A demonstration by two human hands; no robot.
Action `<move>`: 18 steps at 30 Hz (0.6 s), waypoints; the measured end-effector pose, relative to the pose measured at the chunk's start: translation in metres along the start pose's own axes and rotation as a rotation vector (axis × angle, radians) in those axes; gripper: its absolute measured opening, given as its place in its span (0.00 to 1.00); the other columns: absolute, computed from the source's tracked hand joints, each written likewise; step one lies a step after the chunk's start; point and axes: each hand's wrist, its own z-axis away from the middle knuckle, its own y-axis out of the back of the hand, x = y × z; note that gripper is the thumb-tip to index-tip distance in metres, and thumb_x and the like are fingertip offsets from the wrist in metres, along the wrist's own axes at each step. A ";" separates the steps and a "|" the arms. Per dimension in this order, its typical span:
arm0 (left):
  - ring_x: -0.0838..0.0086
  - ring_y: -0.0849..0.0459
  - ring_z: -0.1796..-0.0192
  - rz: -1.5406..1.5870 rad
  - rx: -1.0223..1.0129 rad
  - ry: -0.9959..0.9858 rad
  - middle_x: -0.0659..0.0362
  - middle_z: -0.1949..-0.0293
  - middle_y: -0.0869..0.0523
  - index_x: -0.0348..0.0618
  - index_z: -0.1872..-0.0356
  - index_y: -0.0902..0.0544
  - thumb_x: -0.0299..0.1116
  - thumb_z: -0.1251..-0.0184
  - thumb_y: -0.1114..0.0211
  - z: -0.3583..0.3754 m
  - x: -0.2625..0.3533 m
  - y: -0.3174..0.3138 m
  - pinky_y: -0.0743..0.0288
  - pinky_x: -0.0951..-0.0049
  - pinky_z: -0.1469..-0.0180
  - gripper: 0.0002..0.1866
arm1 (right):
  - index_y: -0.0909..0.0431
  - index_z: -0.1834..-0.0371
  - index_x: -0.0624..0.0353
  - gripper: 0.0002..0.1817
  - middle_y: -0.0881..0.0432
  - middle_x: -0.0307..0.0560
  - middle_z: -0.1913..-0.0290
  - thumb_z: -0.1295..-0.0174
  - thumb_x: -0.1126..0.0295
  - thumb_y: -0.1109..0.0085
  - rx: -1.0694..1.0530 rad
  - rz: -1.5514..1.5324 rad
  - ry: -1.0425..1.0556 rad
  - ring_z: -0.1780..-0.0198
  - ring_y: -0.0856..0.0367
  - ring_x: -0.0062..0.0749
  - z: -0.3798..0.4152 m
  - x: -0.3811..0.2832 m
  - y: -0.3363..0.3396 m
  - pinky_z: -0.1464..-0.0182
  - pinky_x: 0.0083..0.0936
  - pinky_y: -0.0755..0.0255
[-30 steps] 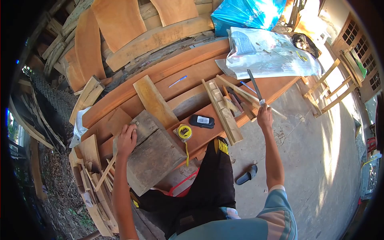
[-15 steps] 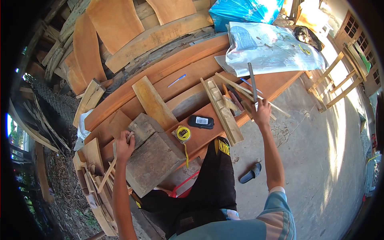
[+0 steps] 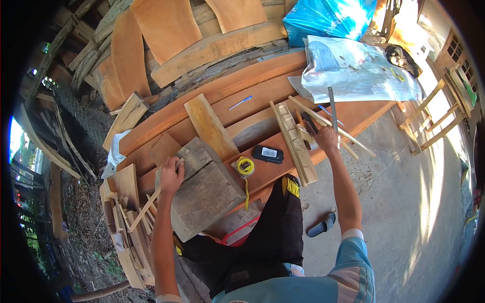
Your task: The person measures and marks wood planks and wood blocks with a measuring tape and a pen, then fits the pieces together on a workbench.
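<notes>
My left hand [image 3: 171,175] rests at the left edge of a worn wooden block [image 3: 206,202], its fingers closed on a small piece of wood [image 3: 180,161]. Over the right side of the bench, my right hand [image 3: 327,140] is closed around the lower end of a long, flat dark metal strip [image 3: 332,106], which points away from me. Close beside that hand lie dark-handled tools [image 3: 306,120] and thin wooden sticks [image 3: 348,135]. A grooved wooden rail [image 3: 293,144] lies just left of them.
A yellow tape measure [image 3: 245,166] and a black case with a barcode label [image 3: 268,154] sit on the reddish bench [image 3: 265,177]. Farther back are a blue pen [image 3: 240,103] and plastic sheeting [image 3: 353,70]. A slipper [image 3: 321,224] lies on the concrete floor.
The view has shifted, so the bench appears further right and lower. My right hand has moved left, closer to the tools, with the metal strip. My left hand stays at the block.
</notes>
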 end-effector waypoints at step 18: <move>0.65 0.21 0.69 0.354 -0.122 -0.124 0.54 0.70 0.21 0.39 0.64 0.18 0.23 0.44 0.36 0.013 0.017 0.020 0.29 0.71 0.67 0.06 | 0.28 0.52 0.56 0.20 0.22 0.57 0.62 0.51 0.79 0.40 0.296 -0.330 0.284 0.58 0.20 0.49 0.033 0.023 0.057 0.58 0.37 0.27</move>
